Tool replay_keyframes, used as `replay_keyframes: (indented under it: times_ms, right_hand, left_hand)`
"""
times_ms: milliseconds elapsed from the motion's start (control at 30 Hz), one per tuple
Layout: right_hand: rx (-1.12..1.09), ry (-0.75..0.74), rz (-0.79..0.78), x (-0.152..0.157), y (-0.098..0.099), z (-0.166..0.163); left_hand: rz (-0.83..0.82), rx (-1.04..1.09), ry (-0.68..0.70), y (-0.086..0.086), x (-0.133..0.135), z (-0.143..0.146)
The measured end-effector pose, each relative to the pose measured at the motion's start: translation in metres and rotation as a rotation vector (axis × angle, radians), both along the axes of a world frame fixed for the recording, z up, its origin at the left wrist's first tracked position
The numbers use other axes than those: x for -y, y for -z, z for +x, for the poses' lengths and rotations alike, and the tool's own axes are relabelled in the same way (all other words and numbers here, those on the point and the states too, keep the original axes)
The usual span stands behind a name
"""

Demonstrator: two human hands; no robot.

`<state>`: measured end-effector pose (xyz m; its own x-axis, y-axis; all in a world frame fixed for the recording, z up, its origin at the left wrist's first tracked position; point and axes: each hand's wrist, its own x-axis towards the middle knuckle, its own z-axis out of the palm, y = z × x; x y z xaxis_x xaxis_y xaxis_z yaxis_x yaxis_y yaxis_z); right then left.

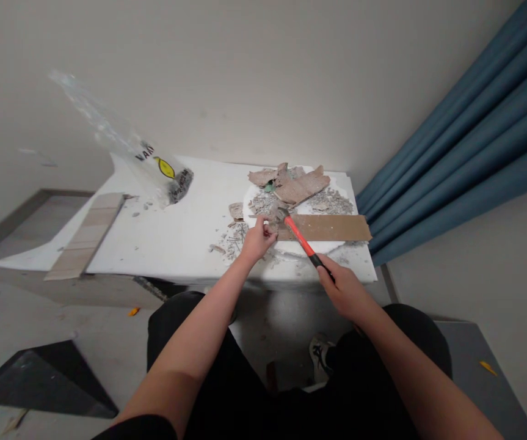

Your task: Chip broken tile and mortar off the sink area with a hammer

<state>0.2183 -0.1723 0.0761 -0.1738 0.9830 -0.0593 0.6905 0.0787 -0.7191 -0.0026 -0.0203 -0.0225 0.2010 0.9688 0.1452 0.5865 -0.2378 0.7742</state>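
Note:
My right hand (343, 286) grips the black end of a hammer (300, 234) with a red and black handle. The hammer's dark head rests over the left part of a flat brown board strip (336, 227). Close beside the head, my left hand (258, 241) has its fingers curled together at the strip's left end; what they pinch is too small to make out. Behind the strip lie torn brown board pieces (304, 185) on grey crumbled rubble (331, 201). More crumbs are scattered left of my left hand.
A white-covered low table (190, 244) stands against the wall. On it are a clear plastic bag (153, 162) with dark contents and a wood-patterned plank (87, 235). A blue curtain (455, 134) hangs at the right. A black folded sheet (47, 379) lies on the floor.

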Motion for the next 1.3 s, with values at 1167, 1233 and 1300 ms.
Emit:
replay_keyframes:
  times_ms: [1167,1233,1300]
  right_hand:
    - [-0.147,0.185,-0.078,-0.017,0.021,0.026]
    - [-0.189,0.239,-0.116,-0.02,0.02,0.029]
    - [-0.233,0.273,-0.17,-0.021,0.019,0.03]
  left_hand:
    - [-0.433,-0.833,-0.033,-0.006,-0.013,-0.059]
    - [-0.447,-0.882,0.001,0.005,-0.014,-0.058]
    - [-0.446,-0.894,-0.029,0.015,-0.015,-0.055]
